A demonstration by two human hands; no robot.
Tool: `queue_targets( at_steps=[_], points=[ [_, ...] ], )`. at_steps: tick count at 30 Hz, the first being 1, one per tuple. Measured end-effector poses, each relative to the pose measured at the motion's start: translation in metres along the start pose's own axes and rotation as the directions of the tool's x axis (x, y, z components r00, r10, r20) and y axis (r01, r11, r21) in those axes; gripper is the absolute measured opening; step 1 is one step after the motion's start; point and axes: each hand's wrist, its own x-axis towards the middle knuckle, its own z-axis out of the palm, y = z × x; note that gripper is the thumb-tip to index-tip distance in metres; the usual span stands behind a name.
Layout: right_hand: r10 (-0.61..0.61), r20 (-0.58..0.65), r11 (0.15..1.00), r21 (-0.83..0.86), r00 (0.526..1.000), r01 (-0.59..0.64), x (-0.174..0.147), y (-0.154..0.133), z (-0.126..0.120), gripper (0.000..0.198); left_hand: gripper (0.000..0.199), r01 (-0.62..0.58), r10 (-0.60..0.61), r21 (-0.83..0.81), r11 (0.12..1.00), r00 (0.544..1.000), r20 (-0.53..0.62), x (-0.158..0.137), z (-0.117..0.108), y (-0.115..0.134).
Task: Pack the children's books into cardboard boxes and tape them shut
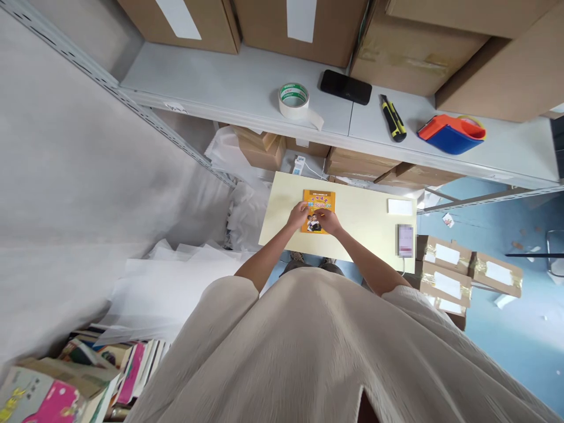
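An orange-yellow book (325, 197) with a picture of people on its cover lies flat on the cream table (361, 223). At its left edge, my left hand (298, 215) has its fingers curled on the book. My right hand (328, 221) reaches over the cover from the right side, fingertips bent and pinched together near the book's middle. Whatever is between those fingertips, if anything, is too small to make out. My fingers partly cover the title and the picture.
On the table's right lie a white box (400, 207) and a lit phone (405, 241) with a cable. The shelf above holds tape (294, 101), a black phone (346, 87), a utility knife (392, 118) and a tape dispenser (453, 133). Cartons (447, 270) stand at right, books (136, 370) lower left.
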Motion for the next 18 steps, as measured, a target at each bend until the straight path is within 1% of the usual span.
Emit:
queue_targets(
  at_steps=[4,7,10,12,13,16,18],
  points=[
    [0.072,0.028,0.996,-0.062,0.997,-0.07,-0.002,0.018,-0.003,0.033,0.037,-0.012,0.011,0.046,0.999,1.0,0.019,-0.004,-0.006,-0.012],
    [0.124,0.044,0.987,-0.105,0.991,-0.119,-0.004,0.032,-0.006,0.036,0.036,-0.021,0.014,0.123,0.992,0.998,0.063,-0.007,-0.001,-0.021],
    [0.128,0.025,0.982,-0.141,0.992,-0.123,-0.01,0.046,-0.006,0.041,0.037,-0.05,0.012,0.263,0.963,0.989,0.145,-0.012,0.008,-0.032],
    [0.111,0.018,0.974,-0.201,0.994,-0.105,-0.016,0.056,-0.003,0.046,0.041,-0.112,0.02,0.382,0.917,0.972,0.236,-0.019,0.012,-0.042],
    [0.097,0.027,0.966,-0.242,0.995,-0.088,-0.021,0.061,-0.001,0.049,0.044,-0.168,0.033,0.441,0.882,0.955,0.296,-0.022,0.014,-0.047],
    [0.028,0.082,0.933,-0.361,0.996,0.003,-0.035,0.073,0.009,0.064,0.056,-0.355,0.062,0.574,0.738,0.883,0.466,-0.032,0.014,-0.062],
    [-0.011,0.117,0.907,-0.418,0.993,0.059,-0.04,0.077,0.016,0.074,0.065,-0.42,0.053,0.622,0.66,0.853,0.52,-0.037,0.014,-0.069]
  ],
)
